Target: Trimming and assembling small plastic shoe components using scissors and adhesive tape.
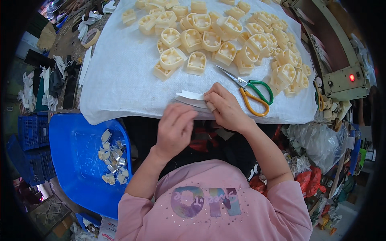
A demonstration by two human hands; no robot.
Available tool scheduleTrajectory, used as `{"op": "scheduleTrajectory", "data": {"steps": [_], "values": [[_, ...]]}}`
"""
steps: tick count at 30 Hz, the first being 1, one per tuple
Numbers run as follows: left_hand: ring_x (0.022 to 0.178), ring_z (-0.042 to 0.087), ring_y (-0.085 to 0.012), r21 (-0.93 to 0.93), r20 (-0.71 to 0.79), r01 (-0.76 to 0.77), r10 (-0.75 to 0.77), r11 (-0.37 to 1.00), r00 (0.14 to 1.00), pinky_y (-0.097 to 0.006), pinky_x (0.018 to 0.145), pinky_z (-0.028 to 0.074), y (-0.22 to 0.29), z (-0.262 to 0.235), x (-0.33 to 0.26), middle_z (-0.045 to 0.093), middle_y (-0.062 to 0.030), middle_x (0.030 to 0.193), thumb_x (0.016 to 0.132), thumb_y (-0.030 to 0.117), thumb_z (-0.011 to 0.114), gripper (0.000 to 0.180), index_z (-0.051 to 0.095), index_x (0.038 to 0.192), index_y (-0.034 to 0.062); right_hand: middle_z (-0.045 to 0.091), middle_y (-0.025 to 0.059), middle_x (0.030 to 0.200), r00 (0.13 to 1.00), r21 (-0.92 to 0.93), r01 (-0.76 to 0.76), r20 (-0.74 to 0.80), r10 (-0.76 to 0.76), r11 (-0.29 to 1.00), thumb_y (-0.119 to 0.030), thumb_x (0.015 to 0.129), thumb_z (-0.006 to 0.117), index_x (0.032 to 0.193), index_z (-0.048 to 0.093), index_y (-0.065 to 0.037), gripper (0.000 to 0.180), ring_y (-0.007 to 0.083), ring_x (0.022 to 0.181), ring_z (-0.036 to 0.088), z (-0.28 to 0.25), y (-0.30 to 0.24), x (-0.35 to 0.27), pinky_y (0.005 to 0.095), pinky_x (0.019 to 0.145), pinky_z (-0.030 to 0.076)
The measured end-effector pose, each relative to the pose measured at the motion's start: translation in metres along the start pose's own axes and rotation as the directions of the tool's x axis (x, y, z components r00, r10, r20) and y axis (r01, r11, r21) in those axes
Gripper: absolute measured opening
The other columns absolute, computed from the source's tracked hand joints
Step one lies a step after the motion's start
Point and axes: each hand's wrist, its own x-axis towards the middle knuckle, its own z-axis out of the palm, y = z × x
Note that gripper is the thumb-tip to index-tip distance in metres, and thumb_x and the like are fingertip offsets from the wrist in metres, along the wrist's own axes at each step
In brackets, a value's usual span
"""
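Hands meet at the table's [120, 80] near edge: our right hand [225, 106] pinches a thin stack of white paper strips [191, 97], our left hand [175, 128] rests beside it, fingers loosely curled and empty. Dozens of cream plastic parts [225, 36] look untouched; roughly fifteen wrapped pieces [112, 158] fill one blue bin [72, 160]; one pair of scissors [251, 90].

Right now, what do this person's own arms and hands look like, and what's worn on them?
Both hands, left hand and right hand, are bare: no gloves, rings or watch visible. The forearms are uncovered; pink sleeves are pushed up to about the elbows.
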Motion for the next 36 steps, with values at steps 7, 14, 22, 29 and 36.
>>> {"op": "scheduleTrajectory", "data": {"steps": [7, 14, 22, 29, 36], "values": [[0.088, 0.056, -0.0273, 0.211, 0.163, -0.12, 0.087, 0.97, 0.983, -0.037, 0.078, 0.045, -0.003, 0.028, 0.008, 0.059, -0.0081, 0.094, 0.067, -0.004, 0.064, 0.026, 0.062, 0.091, 0.0028, 0.056, 0.0134, 0.094, 0.905, 0.45, -0.194, -0.26, 0.336, 0.872, 0.004, 0.08, 0.052, 0.096, 0.05, -0.002, 0.017, 0.0258, 0.078, 0.057, -0.001, 0.017, -0.022, 0.037, 0.067, 0.047], [0.086, 0.054, -0.0278, 0.128, 0.205, -0.071, 0.044, 0.989, 0.978, -0.036, 0.074, 0.044, -0.005, 0.026, 0.015, 0.058, -0.0083, 0.091, 0.065, -0.005, 0.065, 0.029, 0.062, 0.092, 0.0035, 0.059, 0.0097, 0.085, 0.411, 0.772, -0.131, -0.528, 0.743, 0.622, -0.001, 0.089, 0.049, 0.106, 0.048, -0.004, 0.017, 0.0173, 0.073, 0.061, -0.063, -0.009, -0.022, 0.0288, 0.062, 0.05], [0.081, 0.056, -0.02, -0.375, 0.266, 0.42, -0.338, 0.827, 0.903, -0.033, 0.07, 0.044, 0.027, 0.004, 0.024, 0.06, -0.0103, 0.09, 0.094, 0.022, 0.046, 0.032, 0.058, 0.112, -0.0009, 0.048, 0.0029, 0.065, 0.951, -0.392, 0.032, -0.272, -0.149, 0.92, -0.009, 0.064, 0.063, 0.094, 0.058, -0.007, 0.03, 0.0194, 0.054, 0.052, -0.041, -0.037, 0.003, 0.0311, 0.047, 0.042], [0.062, 0.055, -0.0092, -0.821, 0.328, 0.569, -0.77, 0.055, 0.548, -0.021, 0.051, 0.043, 0.03, -0.01, 0.02, 0.061, -0.0085, 0.085, 0.101, 0.028, 0.032, 0.043, 0.049, 0.122, -0.0058, 0.057, 0.0069, 0.083, 0.957, -0.127, 0.276, -0.056, -0.284, 0.953, -0.005, 0.063, 0.064, 0.095, 0.059, -0.007, 0.033, 0.0266, 0.078, 0.055, -0.027, -0.051, 0.037, 0.0344, 0.064, 0.045], [0.056, 0.053, -0.0127, -0.904, 0.266, 0.423, -0.696, 0.06, 0.667, -0.022, 0.045, 0.04, 0.0, -0.035, 0.006, 0.058, -0.0095, 0.072, 0.101, 0.026, 0.032, 0.042, 0.052, 0.114, -0.0079, 0.054, 0.0069, 0.116, 0.987, -0.337, 0.047, -0.131, -0.097, 0.94, 0.002, 0.067, 0.062, 0.103, 0.061, -0.009, 0.038, 0.0283, 0.107, 0.045, -0.005, 0.002, 0.095, 0.0411, 0.089, 0.036]]}}
